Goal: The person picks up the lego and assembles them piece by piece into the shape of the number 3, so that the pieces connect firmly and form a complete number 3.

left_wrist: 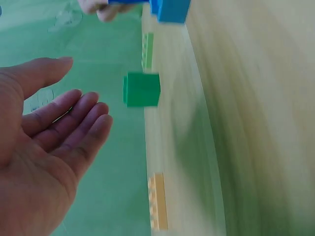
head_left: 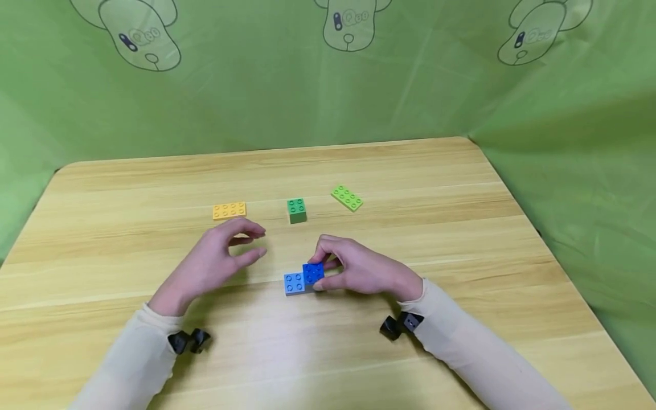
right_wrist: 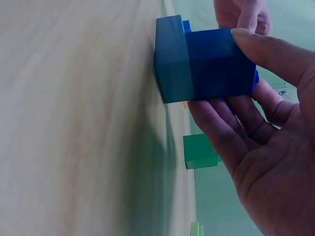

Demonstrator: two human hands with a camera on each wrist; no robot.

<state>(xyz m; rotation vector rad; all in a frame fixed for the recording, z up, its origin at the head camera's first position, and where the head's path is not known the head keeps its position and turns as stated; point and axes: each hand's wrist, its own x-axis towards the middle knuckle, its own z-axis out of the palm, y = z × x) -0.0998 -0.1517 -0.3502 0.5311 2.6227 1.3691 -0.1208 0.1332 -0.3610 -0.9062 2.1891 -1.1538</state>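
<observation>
My right hand (head_left: 359, 266) pinches a dark blue building brick (head_left: 312, 273) between thumb and fingers. That brick sits on the right part of a longer light blue brick (head_left: 294, 283), whose left studs stay uncovered. In the right wrist view, the dark blue brick (right_wrist: 221, 64) meets the light blue one (right_wrist: 173, 64) face to face, with the thumb on one side and fingers on the other. To the left, my left hand (head_left: 217, 256) hovers over the table with nothing in it. Its fingers (left_wrist: 93, 132) are relaxed, with thumb apart, in the left wrist view.
Beyond the hands, a green brick (head_left: 296, 211) stands on the wooden table (head_left: 410, 199). A flat yellow-orange brick (head_left: 229, 210) lies to its left and a flat lime green one (head_left: 347, 197) to its right. Green cloth (head_left: 266, 97) hangs behind the table.
</observation>
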